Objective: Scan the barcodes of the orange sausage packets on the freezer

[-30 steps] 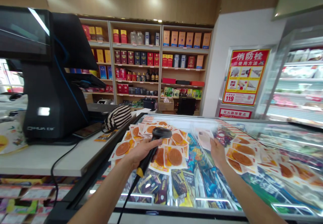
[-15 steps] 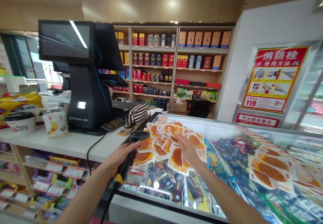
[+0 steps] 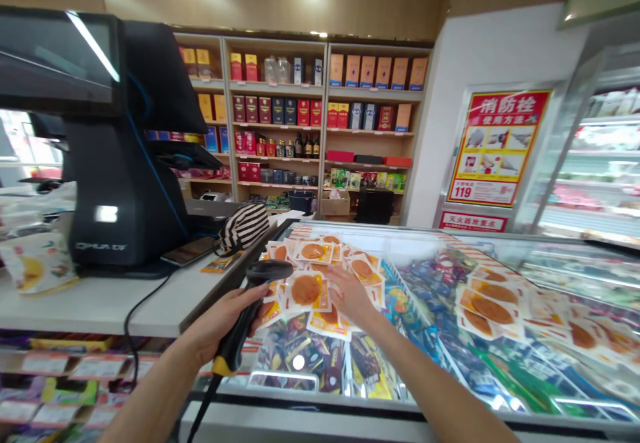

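Note:
My left hand (image 3: 227, 323) is wrapped round the handle of a black barcode scanner (image 3: 270, 270) with a yellow band and a cable. The scanner's head hovers by the left side of a heap of flat packets (image 3: 363, 268), each showing a round orange-brown slice, on the freezer's glass top. My right hand (image 3: 350, 294) is over the heap, its fingers at the right edge of one packet (image 3: 306, 290), which faces up just right of the scanner. The thumb's grip is partly hidden.
More packets (image 3: 493, 303) lie on the glass to the right, above frozen goods. Left of the freezer, a counter (image 3: 115, 303) bears a dark till (image 3: 125, 163), a phone (image 3: 189, 251), a striped pouch (image 3: 245, 228) and a paper cup (image 3: 37, 263). Stocked shelves (image 3: 323, 130) stand behind.
The view has shifted right and nearer the counter. My right hand has moved left across the heap, and a packet now shows at its fingertips beside the scanner. My left hand keeps the scanner.

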Demonstrator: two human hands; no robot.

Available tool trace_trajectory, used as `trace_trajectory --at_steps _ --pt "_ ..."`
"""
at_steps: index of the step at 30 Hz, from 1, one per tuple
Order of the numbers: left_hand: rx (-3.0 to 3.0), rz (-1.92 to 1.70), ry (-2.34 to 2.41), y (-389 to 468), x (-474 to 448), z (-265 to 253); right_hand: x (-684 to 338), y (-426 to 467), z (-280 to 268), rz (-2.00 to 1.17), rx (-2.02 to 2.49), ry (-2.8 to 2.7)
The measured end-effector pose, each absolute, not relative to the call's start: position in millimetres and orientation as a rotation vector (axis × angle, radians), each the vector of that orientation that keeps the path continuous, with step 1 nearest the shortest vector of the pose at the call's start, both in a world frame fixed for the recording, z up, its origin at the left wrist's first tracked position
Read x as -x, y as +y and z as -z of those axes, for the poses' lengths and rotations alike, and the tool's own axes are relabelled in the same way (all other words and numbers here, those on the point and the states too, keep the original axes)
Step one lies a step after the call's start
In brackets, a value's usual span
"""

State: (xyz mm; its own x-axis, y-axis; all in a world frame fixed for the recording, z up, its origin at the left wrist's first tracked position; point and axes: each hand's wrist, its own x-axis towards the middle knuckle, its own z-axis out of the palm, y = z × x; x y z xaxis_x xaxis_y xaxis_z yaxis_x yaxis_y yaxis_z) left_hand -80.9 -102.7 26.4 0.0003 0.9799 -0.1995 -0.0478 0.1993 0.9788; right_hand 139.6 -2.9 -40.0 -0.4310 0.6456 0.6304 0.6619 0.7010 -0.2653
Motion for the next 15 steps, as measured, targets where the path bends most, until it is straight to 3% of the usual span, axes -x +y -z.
trace_trajectory --at_steps 10,15 --pt "-1.272 -0.814 0.935 -76.6 -24.4 -24.2 -365.1 -26.1 59.9 0.488 2.038 -1.729" --pt "-1.305 -0.73 0.891 -74.1 -52.1 -25.1 -415.3 -37.2 69.2 0.299 2.1 -1.627"
